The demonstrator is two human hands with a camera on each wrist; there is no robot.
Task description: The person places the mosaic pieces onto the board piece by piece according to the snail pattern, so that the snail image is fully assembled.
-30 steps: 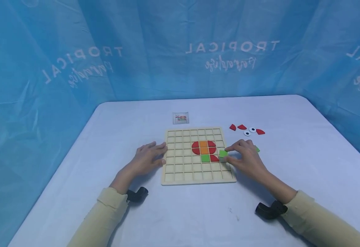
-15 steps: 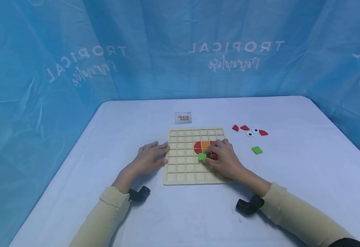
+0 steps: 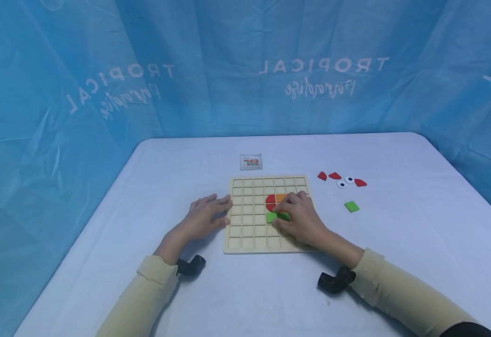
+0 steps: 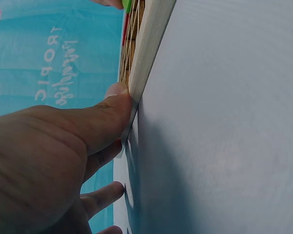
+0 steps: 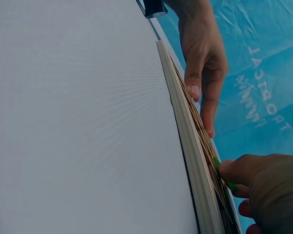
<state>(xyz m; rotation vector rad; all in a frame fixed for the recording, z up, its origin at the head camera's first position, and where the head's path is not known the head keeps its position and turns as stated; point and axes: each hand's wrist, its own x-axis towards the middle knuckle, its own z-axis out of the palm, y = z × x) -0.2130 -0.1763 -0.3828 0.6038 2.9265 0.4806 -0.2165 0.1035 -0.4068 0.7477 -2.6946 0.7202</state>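
A pale wooden grid board (image 3: 247,230) lies on the white table. My right hand (image 3: 302,220) is over its right half and pinches a green square tile (image 3: 271,217) between thumb and fingers, down at a cell. Right of that tile is another green square (image 3: 284,216), partly under the hand. Above them sit red rounded pieces (image 3: 270,199) and an orange square (image 3: 281,198); the hand hides the rest. With fingers spread and relaxed, my left hand (image 3: 201,217) rests at the board's left edge. In the left wrist view its thumb (image 4: 117,92) touches the rim.
Right of the board lie a loose green square (image 3: 352,206), red wedge pieces (image 3: 360,182) and two round eye pieces (image 3: 342,184). A small picture card (image 3: 251,162) lies behind the board. A blue printed curtain (image 3: 220,93) hangs behind the table.
My right hand has carried the green square leftward from the board's right edge, then lowered it to a cell left of the other green square. The left hand has stayed at the board's edge.
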